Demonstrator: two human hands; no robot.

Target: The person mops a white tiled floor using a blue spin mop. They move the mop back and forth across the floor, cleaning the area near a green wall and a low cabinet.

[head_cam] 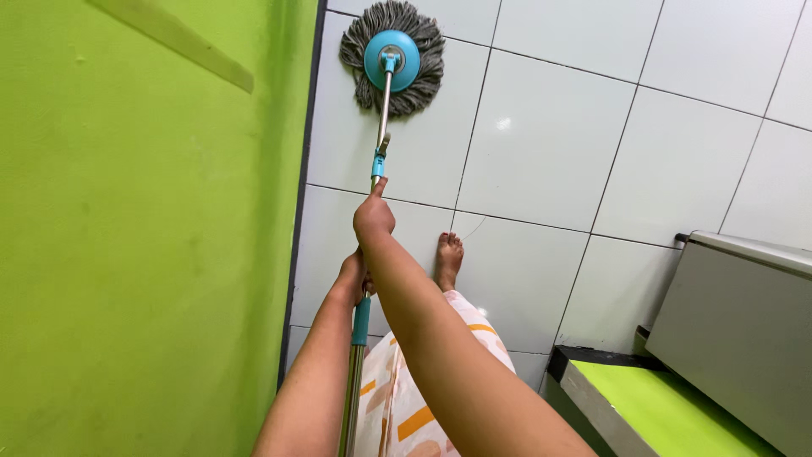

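Note:
A spin mop stands on the white tiled floor (pixel 541 144), its round grey string head (pixel 392 57) with a teal disc lying flat near the green wall. The metal mop handle (pixel 382 118) with teal fittings runs down toward me. My right hand (pixel 373 216) grips the handle higher along the pole, thumb stretched along it. My left hand (pixel 353 275) is closed around the handle just behind it, above a teal sleeve. My bare foot (pixel 448 258) rests on a tile to the right of the handle.
A bright green wall (pixel 144 237) fills the left side, meeting the floor at a dark skirting line. At lower right are a green-topped ledge (pixel 651 406) with a dark edge and a grey metal box-like appliance (pixel 736 322).

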